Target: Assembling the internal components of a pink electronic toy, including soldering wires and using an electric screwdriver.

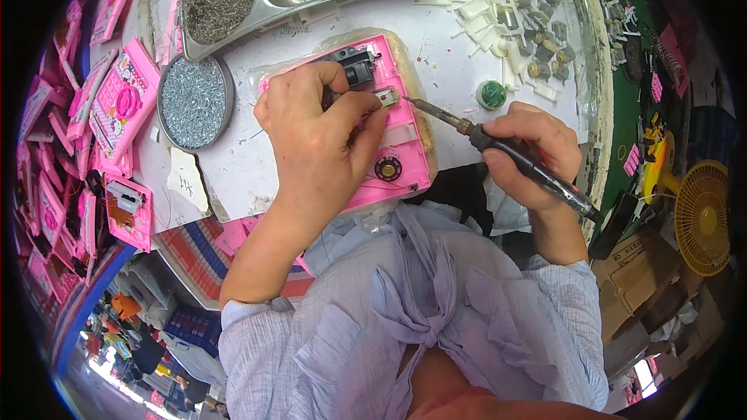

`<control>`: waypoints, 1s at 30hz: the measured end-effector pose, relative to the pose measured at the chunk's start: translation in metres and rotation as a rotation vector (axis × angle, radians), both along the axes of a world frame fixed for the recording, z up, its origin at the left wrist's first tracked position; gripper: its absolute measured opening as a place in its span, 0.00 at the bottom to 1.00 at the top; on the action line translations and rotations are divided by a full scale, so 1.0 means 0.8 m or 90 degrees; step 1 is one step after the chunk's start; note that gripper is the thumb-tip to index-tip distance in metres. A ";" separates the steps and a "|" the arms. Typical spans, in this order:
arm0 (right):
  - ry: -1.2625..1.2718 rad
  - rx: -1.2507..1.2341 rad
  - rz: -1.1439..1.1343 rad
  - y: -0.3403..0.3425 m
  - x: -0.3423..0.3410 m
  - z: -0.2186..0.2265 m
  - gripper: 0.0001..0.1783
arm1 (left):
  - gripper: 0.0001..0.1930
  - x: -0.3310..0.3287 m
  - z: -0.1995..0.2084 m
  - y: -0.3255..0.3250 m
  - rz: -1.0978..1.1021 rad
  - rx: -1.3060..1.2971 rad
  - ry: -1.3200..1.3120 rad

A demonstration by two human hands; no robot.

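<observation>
A pink plastic toy housing (420,152) lies on the table before me, its inner side up, with a round black speaker (387,168) and a black part (358,70) in it. My left hand (315,132) rests over the housing. Its fingers are pinched at a small pale part (387,96) with a reddish spot; the fingertips partly hide it. In my right hand (537,148) is a soldering iron (533,171), gripped by its black handle. The iron's thin tip points left and ends close beside the pale part; whether they touch, I cannot tell.
A round bowl (228,101) of small screws stands left of the housing. Beyond it is a metal tray (342,1) with springs. White plastic parts with small motors (506,19) lie far right, near a small green-filled pot (491,94). Pink housings (124,105) pile up left; a yellow fan (704,218) stands right.
</observation>
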State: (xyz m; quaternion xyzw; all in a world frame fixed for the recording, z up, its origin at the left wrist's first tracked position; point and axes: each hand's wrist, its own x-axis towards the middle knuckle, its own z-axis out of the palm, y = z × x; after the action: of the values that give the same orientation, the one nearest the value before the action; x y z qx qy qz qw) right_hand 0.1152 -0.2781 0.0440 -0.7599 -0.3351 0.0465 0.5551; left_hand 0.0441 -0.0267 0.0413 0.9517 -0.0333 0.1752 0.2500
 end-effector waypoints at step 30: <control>-0.031 0.018 0.035 0.011 0.013 -0.006 0.15 | 0.06 0.013 0.011 -0.013 0.026 0.066 0.072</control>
State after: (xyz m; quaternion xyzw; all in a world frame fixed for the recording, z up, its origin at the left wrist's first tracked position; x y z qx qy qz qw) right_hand 0.1253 -0.2690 0.0391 -0.7436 -0.3697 0.0385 0.5558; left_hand 0.0547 -0.0371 0.0499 0.9722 -0.0086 0.1240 0.1983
